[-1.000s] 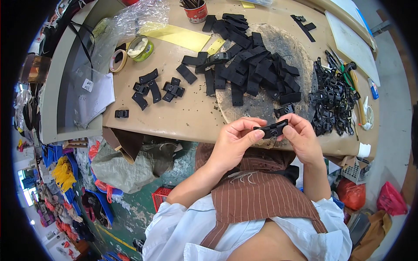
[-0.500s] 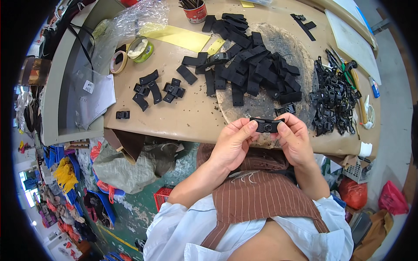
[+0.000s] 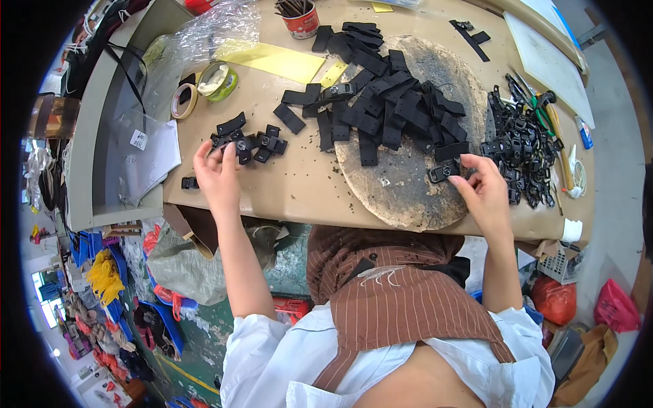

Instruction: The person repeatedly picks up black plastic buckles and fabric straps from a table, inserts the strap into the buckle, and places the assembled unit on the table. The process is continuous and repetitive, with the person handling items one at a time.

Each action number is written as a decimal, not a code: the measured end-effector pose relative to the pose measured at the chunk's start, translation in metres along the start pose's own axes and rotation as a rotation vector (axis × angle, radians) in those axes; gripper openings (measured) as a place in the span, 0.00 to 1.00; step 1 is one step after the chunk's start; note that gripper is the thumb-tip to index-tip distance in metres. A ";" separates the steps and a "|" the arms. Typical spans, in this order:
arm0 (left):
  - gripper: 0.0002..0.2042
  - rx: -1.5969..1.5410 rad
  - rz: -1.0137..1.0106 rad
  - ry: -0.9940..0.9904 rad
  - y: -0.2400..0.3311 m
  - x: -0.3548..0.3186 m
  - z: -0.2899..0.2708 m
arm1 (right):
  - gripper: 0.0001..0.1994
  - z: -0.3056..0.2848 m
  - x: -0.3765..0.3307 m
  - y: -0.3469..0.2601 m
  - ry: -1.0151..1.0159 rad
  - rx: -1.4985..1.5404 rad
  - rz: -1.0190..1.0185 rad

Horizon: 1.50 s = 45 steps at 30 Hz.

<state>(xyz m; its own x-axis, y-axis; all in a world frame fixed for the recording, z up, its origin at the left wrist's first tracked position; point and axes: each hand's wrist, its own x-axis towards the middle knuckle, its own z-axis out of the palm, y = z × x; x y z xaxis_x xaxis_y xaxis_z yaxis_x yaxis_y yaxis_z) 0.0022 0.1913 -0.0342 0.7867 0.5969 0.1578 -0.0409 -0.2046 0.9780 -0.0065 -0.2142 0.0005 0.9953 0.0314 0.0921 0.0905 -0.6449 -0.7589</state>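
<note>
My left hand (image 3: 219, 178) is over the left part of the table, thumb and fingers closed about a black strap with a buckle (image 3: 244, 148) among other black straps; the fingers hide part of its grip. Beside it lies a crossed pair of black straps with a buckle (image 3: 271, 143). On the right, my right hand (image 3: 484, 194) pinches the right end of a black buckle (image 3: 443, 171) at the round wooden block (image 3: 388, 204). A heap of black strap pieces (image 3: 394, 109) covers much of the block. A single small buckle (image 3: 190, 183) sits near the table's left front edge.
A pile of black buckles (image 3: 520, 146) lies at the right beside green-handled pliers (image 3: 544, 117). Toward the back stand a red can of sticks (image 3: 301, 24) and a green tub (image 3: 219, 81), with a tape roll (image 3: 183, 101) nearby. A grey panel (image 3: 109, 136) walls the left side.
My hands have parted from the strap with a buckle held before me. The left moved far left to the small group of straps; the right moved up and right to the buckle on the block.
</note>
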 end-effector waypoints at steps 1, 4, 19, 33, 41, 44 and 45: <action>0.15 0.275 0.087 0.076 0.004 -0.001 0.001 | 0.14 0.006 0.001 -0.003 0.005 -0.034 -0.040; 0.23 0.742 0.289 0.222 0.026 -0.012 0.021 | 0.15 0.007 0.003 -0.006 -0.089 -0.079 -0.064; 0.18 -0.838 -0.981 -0.986 0.063 -0.143 0.104 | 0.09 0.026 -0.028 -0.055 -0.183 -0.013 -0.566; 0.13 -0.495 -0.780 -1.086 0.088 -0.139 0.087 | 0.17 0.001 -0.011 -0.051 -0.489 0.381 -0.393; 0.11 -0.319 -0.724 -1.169 0.095 -0.139 0.088 | 0.14 0.004 -0.013 -0.042 -0.466 0.360 -0.609; 0.11 -0.262 -0.699 -1.151 0.092 -0.140 0.091 | 0.11 0.009 -0.015 -0.040 -0.408 0.345 -0.608; 0.11 -0.247 -0.687 -1.142 0.089 -0.141 0.092 | 0.10 0.011 -0.017 -0.037 -0.381 0.343 -0.601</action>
<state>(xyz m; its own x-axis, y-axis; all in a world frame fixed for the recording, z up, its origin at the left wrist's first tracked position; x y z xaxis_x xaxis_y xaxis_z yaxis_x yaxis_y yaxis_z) -0.0559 0.0176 0.0182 0.7559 -0.4747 -0.4508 0.5500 0.0871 0.8306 -0.0262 -0.1821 0.0197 0.7106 0.5989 0.3692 0.5609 -0.1655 -0.8112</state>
